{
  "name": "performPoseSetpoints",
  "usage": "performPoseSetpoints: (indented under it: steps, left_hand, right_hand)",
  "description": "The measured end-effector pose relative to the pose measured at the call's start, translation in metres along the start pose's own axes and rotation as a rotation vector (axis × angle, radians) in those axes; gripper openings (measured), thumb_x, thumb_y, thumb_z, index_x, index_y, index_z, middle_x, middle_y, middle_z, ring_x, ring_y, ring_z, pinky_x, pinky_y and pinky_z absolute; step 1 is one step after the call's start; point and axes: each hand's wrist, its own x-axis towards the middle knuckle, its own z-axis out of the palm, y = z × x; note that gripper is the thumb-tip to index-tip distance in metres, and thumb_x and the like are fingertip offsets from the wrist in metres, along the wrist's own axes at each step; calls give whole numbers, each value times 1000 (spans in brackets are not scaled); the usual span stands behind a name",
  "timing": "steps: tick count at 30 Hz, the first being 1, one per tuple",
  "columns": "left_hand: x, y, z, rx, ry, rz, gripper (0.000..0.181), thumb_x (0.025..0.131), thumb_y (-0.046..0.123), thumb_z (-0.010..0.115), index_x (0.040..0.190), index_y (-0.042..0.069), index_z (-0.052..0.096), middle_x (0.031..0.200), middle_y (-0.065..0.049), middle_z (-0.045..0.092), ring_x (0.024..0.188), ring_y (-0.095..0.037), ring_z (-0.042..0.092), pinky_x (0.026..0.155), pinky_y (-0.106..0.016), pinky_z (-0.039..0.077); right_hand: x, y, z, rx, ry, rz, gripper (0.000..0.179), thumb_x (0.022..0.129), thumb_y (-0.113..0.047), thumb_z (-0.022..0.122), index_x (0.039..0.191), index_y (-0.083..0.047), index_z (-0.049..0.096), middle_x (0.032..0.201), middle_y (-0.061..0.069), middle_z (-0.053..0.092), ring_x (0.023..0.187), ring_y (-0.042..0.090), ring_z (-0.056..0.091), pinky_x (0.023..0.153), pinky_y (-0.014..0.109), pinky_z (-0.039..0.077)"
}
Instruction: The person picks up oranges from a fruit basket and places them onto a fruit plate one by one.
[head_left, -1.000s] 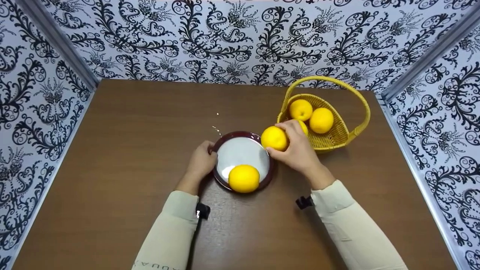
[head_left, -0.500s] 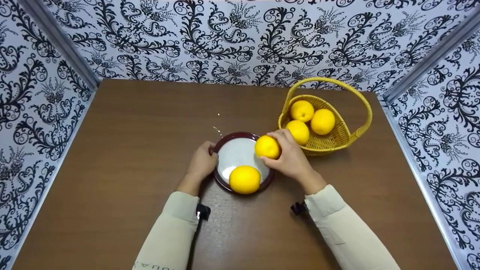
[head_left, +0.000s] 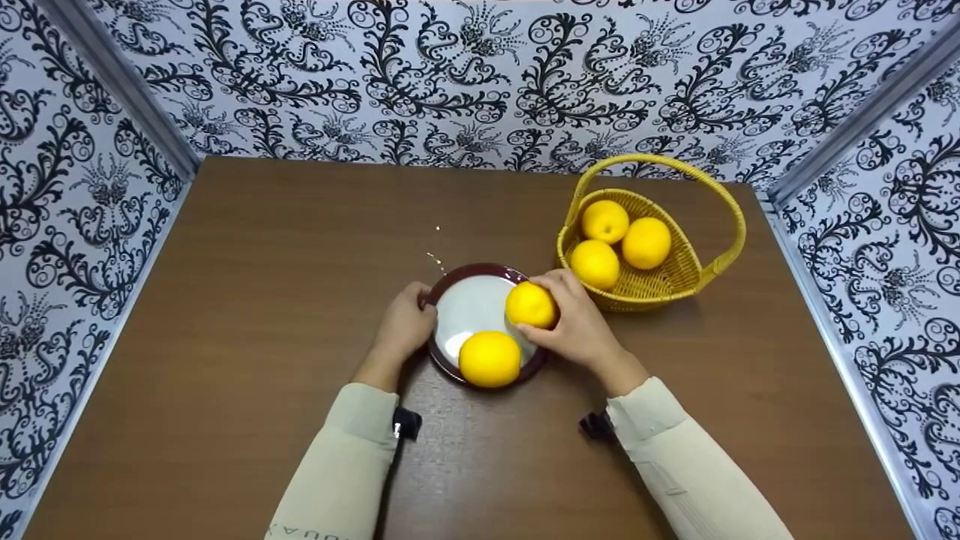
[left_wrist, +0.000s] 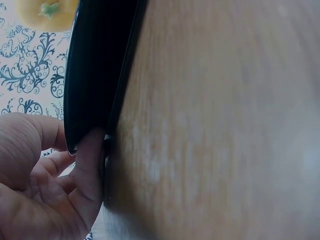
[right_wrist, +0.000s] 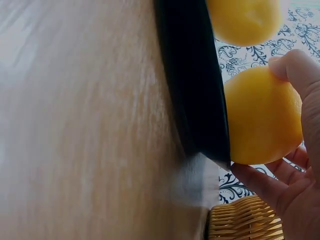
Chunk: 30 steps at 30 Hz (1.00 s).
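A round plate (head_left: pixel 465 300) with a white middle and a dark red rim lies on the table. My left hand (head_left: pixel 405 322) pinches its left edge, thumb above and fingers under the rim, as the left wrist view shows. One orange (head_left: pixel 489 360) sits on the plate's near side. In my right hand (head_left: pixel 581 322) is a second orange (head_left: pixel 530 305), gripped between thumb and fingers at the plate's right side. From the right wrist view, this orange (right_wrist: pixel 262 117) is right at the plate's edge (right_wrist: pixel 197 85); whether it bears on the plate I cannot tell.
Right of the plate stands a yellow wicker basket (head_left: pixel 652 289) with a tall arched handle (head_left: pixel 739 225). Three oranges (head_left: pixel 646 243) lie inside it. Patterned panels (head_left: pixel 465 75) wall the table (head_left: pixel 262 247) at the back and sides.
My right hand has moved left and toward me with its orange, from beside the basket to over the plate's right side. The left hand still holds the plate's edge.
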Motion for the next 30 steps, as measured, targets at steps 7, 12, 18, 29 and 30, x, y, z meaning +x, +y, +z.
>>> performPoseSetpoints:
  steps: [7, 12, 18, 29, 30]
  left_hand:
    - [-1, 1, -1, -13, -11, -11, 27, 96, 8, 55, 120, 3, 65, 105, -16, 68, 102, -32, 61, 95, -46, 50]
    - [-1, 0, -1, -8, -10, -11, 28, 96, 9, 55, 122, 3, 65, 106, -16, 68, 102, -32, 61, 95, -46, 50]
    - [-1, 0, -1, -6, -6, -2, 30, 96, 8, 54, 123, 2, 65, 105, -16, 68, 100, -31, 62, 94, -45, 51]
    - [-1, 0, 0, -15, -5, -10, 30, 96, 8, 54, 123, 2, 65, 107, -16, 69, 103, -32, 62, 96, -46, 51]
    - [-1, 0, 0, -15, -5, -9, 29, 96, 8, 54, 123, 2, 65, 106, -16, 69, 102, -32, 62, 96, -46, 51]
  right_hand:
    - [-7, 0, -1, 44, -1, 3, 71, 79, -35, 90, 138, -7, 62, 134, 13, 54, 123, 31, 55, 110, 51, 45]
    - [-14, 2, -2, 43, 4, 3, 72, 79, -37, 91, 139, -8, 62, 135, 13, 55, 126, 31, 55, 113, 50, 43]
    - [-21, 7, -5, 58, 7, -17, 72, 79, -32, 92, 139, -7, 61, 137, 15, 55, 128, 30, 54, 116, 50, 41]
    - [-30, 18, -11, 173, -12, -45, 72, 78, -20, 92, 140, -6, 58, 141, 11, 57, 131, 24, 54, 117, 26, 40]
    - [-31, 19, -11, 191, -12, -48, 72, 77, -19, 93, 140, -6, 58, 141, 11, 57, 130, 22, 54, 114, 25, 42]
